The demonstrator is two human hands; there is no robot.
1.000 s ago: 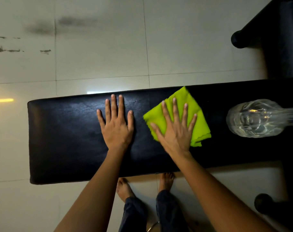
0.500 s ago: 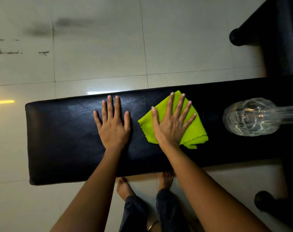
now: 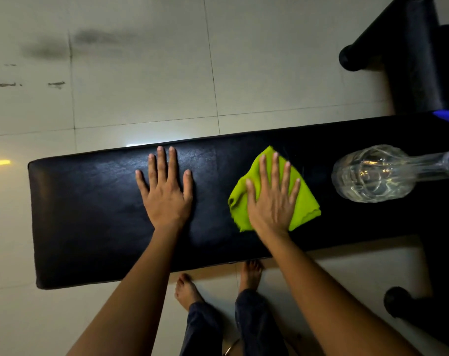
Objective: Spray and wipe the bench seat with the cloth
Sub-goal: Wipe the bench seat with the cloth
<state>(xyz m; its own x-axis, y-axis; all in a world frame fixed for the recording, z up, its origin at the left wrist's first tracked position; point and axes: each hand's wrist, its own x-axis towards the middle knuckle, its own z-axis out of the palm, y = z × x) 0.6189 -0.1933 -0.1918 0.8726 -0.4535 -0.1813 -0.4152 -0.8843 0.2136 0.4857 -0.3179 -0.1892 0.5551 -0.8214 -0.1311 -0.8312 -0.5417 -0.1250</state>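
Since half a second ago, the right grip (image 3: 272,201) and the cloth (image 3: 305,201) under it have slid slightly toward the bottle (image 3: 372,173). The left grip (image 3: 165,199) has stayed put. There is one green cloth, one clear bottle, one bench (image 3: 90,214) and two grips. Both grips are spread wide and flat. The right presses the cloth onto the bench seat, and the left rests bare on the seat, apart from the right grip on its left. The bottle lies near the right grip, on its right.
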